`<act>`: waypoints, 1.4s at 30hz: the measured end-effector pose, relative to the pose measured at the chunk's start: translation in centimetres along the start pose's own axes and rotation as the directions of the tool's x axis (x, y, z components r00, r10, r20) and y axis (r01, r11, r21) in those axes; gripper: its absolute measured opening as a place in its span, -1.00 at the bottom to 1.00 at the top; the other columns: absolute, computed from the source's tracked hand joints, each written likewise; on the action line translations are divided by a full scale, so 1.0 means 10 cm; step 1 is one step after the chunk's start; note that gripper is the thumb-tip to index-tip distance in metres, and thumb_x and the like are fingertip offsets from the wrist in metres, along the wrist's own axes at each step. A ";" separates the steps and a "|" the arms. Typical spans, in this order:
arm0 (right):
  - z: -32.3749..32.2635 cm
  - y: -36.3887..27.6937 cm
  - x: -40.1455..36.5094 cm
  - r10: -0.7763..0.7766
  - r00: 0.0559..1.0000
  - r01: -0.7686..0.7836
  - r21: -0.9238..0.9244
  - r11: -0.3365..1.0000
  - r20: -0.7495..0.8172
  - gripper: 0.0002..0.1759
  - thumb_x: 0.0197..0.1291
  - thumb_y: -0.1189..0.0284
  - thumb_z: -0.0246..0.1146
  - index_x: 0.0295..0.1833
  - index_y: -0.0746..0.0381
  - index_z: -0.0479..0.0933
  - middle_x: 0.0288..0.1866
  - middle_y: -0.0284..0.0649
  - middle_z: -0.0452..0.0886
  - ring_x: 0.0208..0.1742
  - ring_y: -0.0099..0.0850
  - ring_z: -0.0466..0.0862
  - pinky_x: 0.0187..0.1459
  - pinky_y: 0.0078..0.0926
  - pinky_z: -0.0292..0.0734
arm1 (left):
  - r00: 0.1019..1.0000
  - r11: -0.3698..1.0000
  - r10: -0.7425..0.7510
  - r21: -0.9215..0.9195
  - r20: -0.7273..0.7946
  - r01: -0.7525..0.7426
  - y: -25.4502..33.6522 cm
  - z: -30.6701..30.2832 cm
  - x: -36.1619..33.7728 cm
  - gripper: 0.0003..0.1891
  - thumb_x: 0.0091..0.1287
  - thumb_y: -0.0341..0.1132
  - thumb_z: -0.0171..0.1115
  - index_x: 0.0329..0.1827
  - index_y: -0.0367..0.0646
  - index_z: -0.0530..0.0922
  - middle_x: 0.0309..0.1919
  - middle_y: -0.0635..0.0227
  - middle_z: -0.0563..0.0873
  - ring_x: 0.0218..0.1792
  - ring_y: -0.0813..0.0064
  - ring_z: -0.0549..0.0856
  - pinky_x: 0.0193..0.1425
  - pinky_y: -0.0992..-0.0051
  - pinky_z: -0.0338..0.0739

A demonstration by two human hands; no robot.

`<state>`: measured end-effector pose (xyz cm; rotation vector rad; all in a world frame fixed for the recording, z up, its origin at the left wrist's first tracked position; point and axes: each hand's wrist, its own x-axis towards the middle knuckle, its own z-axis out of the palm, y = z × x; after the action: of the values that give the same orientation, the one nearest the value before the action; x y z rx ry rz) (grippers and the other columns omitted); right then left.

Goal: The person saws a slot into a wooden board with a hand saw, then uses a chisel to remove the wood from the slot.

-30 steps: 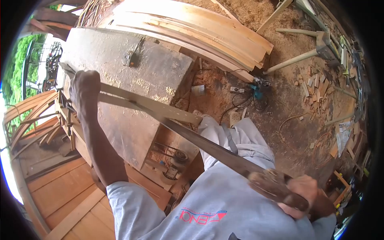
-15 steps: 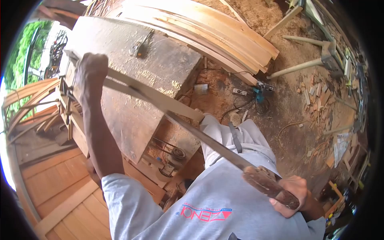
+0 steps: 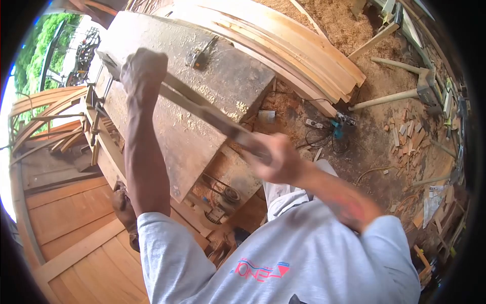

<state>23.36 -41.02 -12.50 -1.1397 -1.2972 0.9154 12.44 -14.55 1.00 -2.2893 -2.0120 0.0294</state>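
Observation:
My left hand [image 3: 144, 71] is closed in a fist around the far part of a long narrow wooden strip [image 3: 190, 104], over a sawdust-strewn worktable [image 3: 177, 162]. The strip runs diagonally back towards my body. In my right hand [image 3: 278, 158], fingers wrapped round it, is the brown wooden handle of what looks like a handsaw [image 3: 252, 143], blurred by motion. Its blade is seen nearly edge-on and overlaps the strip in this view. A small black and orange tool [image 3: 197, 60] lies on the tabletop beyond the strip.
Long planks [image 3: 298, 48] are stacked beyond the table. A teal power tool [image 3: 336, 129], a power strip [image 3: 314, 123] and cords lie on the floor near wood offcuts [image 3: 409, 133]. A pulley [image 3: 230, 195] shows below the table, and a panelled wooden door [image 3: 71, 218] at left.
My right hand has moved up and left with the saw, from beside my waist to the table's near edge. My left hand keeps its grip on the strip. The view has shifted slightly.

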 end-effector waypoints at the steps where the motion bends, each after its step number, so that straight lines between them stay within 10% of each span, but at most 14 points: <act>1: 0.22 0.07 0.27 -0.056 0.997 0.058 0.033 0.998 -0.059 -0.85 0.14 0.55 0.32 -0.18 0.37 0.58 -0.56 -0.11 0.63 -0.63 -0.38 0.63 -0.56 -0.37 0.51 | 1.000 1.000 -0.017 0.002 -0.002 0.017 0.02 -0.04 -0.04 -0.65 0.16 -0.21 0.06 -0.32 -0.27 0.75 -0.26 -0.10 0.78 -0.19 0.02 0.78 0.00 0.17 0.59; 6: -0.16 -0.13 0.20 0.097 0.995 -0.096 -0.020 0.995 0.030 -0.87 0.14 0.48 0.35 -0.29 0.31 0.57 -0.63 -0.15 0.58 -0.64 -0.35 0.63 -0.57 -0.36 0.47 | 0.993 0.998 0.062 0.000 -0.099 -0.063 -0.04 0.10 0.05 -0.61 0.14 -0.15 0.06 -0.36 -0.30 0.74 -0.33 -0.08 0.78 -0.20 -0.05 0.77 0.03 0.17 0.57; 13: -1.57 -1.56 -1.94 0.162 0.984 -0.110 -0.452 0.885 0.078 -0.77 -0.15 0.47 0.31 -0.32 0.36 0.62 -0.51 -0.13 0.63 -0.61 -0.18 0.63 -0.50 -0.34 0.53 | 0.997 0.997 0.076 0.035 -0.021 -0.075 -0.05 0.00 -0.07 -0.59 0.17 -0.13 0.05 -0.31 -0.30 0.73 -0.25 -0.12 0.77 -0.14 -0.11 0.74 0.07 0.13 0.55; 15: -1.72 -1.90 -2.05 0.396 0.917 -0.381 -0.200 0.903 0.040 -0.77 -0.22 0.51 0.29 -0.34 0.37 0.62 -0.41 -0.04 0.68 -0.54 -0.20 0.68 -0.47 -0.37 0.56 | 0.990 0.989 0.132 0.069 -0.044 -0.129 -0.05 0.00 -0.04 -0.59 0.17 -0.13 0.05 -0.32 -0.30 0.73 -0.26 -0.12 0.77 -0.15 -0.11 0.75 0.06 0.13 0.56; 18: -1.49 -1.43 -1.68 0.132 0.976 -0.035 -0.471 0.881 0.174 -0.81 -0.23 0.54 0.30 -0.38 0.35 0.59 -0.44 -0.07 0.66 -0.57 -0.25 0.65 -0.51 -0.37 0.52 | 0.994 0.995 0.086 0.051 -0.063 -0.083 0.02 0.00 -0.06 -0.60 0.16 -0.13 0.06 -0.31 -0.29 0.74 -0.25 -0.13 0.76 -0.16 -0.11 0.75 0.06 0.13 0.57; 21: -0.62 -0.14 -0.54 -0.158 0.985 0.171 -0.286 0.943 0.071 -0.87 0.04 0.61 0.24 -0.25 0.28 0.61 -0.55 -0.23 0.55 -0.61 -0.28 0.59 -0.55 -0.35 0.44 | 1.000 0.999 -0.011 0.047 -0.024 0.012 0.15 -0.02 -0.08 -0.60 0.15 -0.14 0.08 -0.22 -0.26 0.76 -0.19 -0.12 0.78 -0.11 -0.09 0.77 0.09 0.13 0.58; 22: -0.33 0.15 -0.04 -0.107 0.993 0.107 0.002 0.994 0.039 -0.87 0.11 0.56 0.28 -0.18 0.28 0.62 -0.56 -0.21 0.58 -0.59 -0.35 0.61 -0.52 -0.33 0.48 | 0.999 0.999 0.005 0.042 -0.032 -0.004 0.15 0.02 -0.07 -0.60 0.15 -0.14 0.08 -0.22 -0.26 0.76 -0.19 -0.12 0.78 -0.11 -0.09 0.77 0.09 0.13 0.58; 27: -0.04 0.11 0.37 0.122 0.992 -0.121 -0.011 0.993 0.041 -0.85 0.20 0.47 0.31 -0.15 0.30 0.63 -0.59 -0.23 0.60 -0.60 -0.52 0.60 -0.56 -0.43 0.44 | 1.000 1.000 0.009 -0.006 0.020 -0.009 0.07 0.02 -0.05 -0.60 0.13 -0.14 0.07 -0.28 -0.29 0.74 -0.18 -0.18 0.74 -0.08 -0.11 0.74 0.08 0.11 0.54; 30: -0.75 -0.28 -0.68 0.188 0.981 -0.187 -0.025 0.982 0.038 -0.91 0.13 0.51 0.33 -0.33 0.29 0.57 -0.64 -0.26 0.50 -0.65 -0.48 0.55 -0.60 -0.42 0.39 | 0.997 0.999 0.034 0.019 -0.072 -0.033 0.01 0.04 -0.01 -0.60 0.13 -0.14 0.05 -0.31 -0.31 0.72 -0.22 -0.19 0.73 -0.11 -0.14 0.72 0.09 0.11 0.53; 34: -1.54 -1.29 -1.88 0.074 0.995 -0.033 -0.500 0.866 0.062 -0.87 -0.19 0.52 0.37 -0.46 0.23 0.55 -0.63 -0.25 0.52 -0.69 -0.30 0.57 -0.61 -0.42 0.45 | 0.985 0.989 0.147 0.013 -0.091 -0.147 -0.06 0.01 -0.08 -0.60 0.19 -0.13 0.03 -0.34 -0.33 0.68 -0.28 -0.19 0.70 -0.17 -0.17 0.70 0.02 0.05 0.52; 37: -1.67 -1.86 -2.11 0.416 0.909 -0.405 -0.252 0.879 -0.008 -0.80 -0.16 0.43 0.35 -0.42 0.35 0.58 -0.51 -0.12 0.64 -0.54 -0.22 0.66 -0.44 -0.36 0.55 | 0.970 0.975 0.219 0.050 -0.108 -0.215 -0.04 0.06 -0.02 -0.60 0.18 -0.14 0.03 -0.33 -0.33 0.67 -0.28 -0.18 0.71 -0.17 -0.19 0.69 0.06 0.06 0.50; 42: -1.36 -1.44 -1.36 0.173 0.969 -0.066 -0.487 0.871 0.177 -0.84 -0.15 0.52 0.35 -0.39 0.34 0.59 -0.43 -0.11 0.63 -0.56 -0.20 0.62 -0.52 -0.31 0.51 | 0.988 0.988 0.151 -0.006 -0.017 -0.151 0.06 0.03 -0.01 -0.66 0.17 -0.15 0.06 -0.44 -0.21 0.71 -0.42 0.07 0.77 -0.36 0.10 0.73 -0.07 0.18 0.53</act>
<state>34.20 -59.01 -0.79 -1.5518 -1.7085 0.8467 12.95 -14.66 0.60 -2.4335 -1.8293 0.0144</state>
